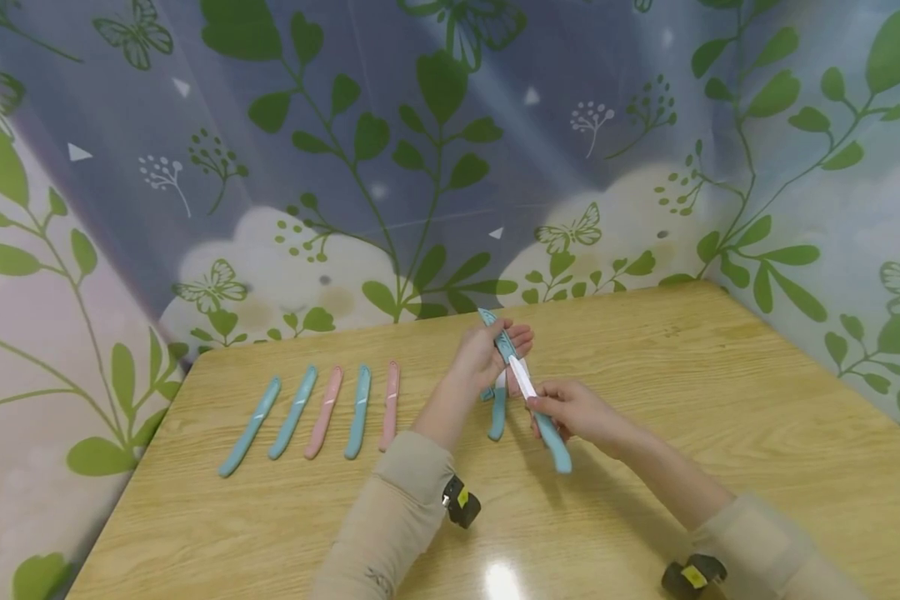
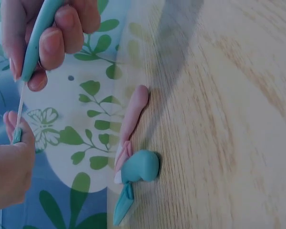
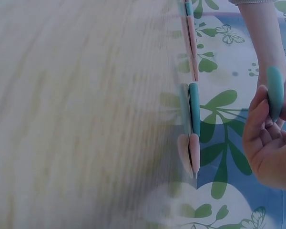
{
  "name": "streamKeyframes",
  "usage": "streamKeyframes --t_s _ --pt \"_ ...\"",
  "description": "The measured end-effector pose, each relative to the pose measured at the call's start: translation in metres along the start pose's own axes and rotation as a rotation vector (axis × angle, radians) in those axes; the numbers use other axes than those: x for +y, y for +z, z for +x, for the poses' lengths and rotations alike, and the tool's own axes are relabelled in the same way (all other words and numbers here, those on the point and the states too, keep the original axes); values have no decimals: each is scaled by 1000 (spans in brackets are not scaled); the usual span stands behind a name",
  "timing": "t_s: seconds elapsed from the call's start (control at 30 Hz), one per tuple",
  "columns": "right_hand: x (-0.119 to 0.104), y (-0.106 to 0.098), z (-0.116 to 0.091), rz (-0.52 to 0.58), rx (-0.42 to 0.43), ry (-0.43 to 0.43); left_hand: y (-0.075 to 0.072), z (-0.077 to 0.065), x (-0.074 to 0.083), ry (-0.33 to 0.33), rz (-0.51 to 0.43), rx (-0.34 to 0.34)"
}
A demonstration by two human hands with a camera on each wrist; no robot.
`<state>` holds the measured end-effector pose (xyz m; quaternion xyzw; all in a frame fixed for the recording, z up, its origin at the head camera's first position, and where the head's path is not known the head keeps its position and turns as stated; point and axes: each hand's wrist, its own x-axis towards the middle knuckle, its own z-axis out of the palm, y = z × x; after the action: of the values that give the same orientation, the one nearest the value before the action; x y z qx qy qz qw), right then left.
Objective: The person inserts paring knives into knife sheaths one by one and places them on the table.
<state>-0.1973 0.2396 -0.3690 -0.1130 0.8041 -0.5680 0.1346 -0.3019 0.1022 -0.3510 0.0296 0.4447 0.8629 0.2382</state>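
The light-blue knife (image 1: 552,442) is held up off the table (image 1: 645,375), handle to five o'clock, blade to eleven, toward the sheath (image 1: 505,343); it should prove light and stiff, its smooth handle perhaps slippery, best taken there, away from the blade; the right hand (image 1: 576,408) grips that handle, fingers curled in; the left hand (image 1: 478,352) pinches the sheath beneath its thumb, other fingers nearly straight.

My left sleeve (image 1: 393,512) and right sleeve (image 1: 757,537) are plain beige, each ending in a wide band, with my left hand (image 1: 487,354) and right hand (image 1: 576,410) bare. A small dark marking sits on the left one. Each forearm carries a blocky black device (image 1: 461,502) with a yellow patch (image 1: 462,497).
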Motion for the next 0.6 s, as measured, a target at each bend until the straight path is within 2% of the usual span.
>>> streamKeyframes --t_s 0.23,0.4,0.6 --pt "-1 5 0 -7 60 2 4 -4 -2 33 -18 62" --pt "-3 8 0 4 90 -5 6 -7 -3 32 -87 72" --pt "-7 9 0 16 99 -17 10 -7 -4 28 -117 84"
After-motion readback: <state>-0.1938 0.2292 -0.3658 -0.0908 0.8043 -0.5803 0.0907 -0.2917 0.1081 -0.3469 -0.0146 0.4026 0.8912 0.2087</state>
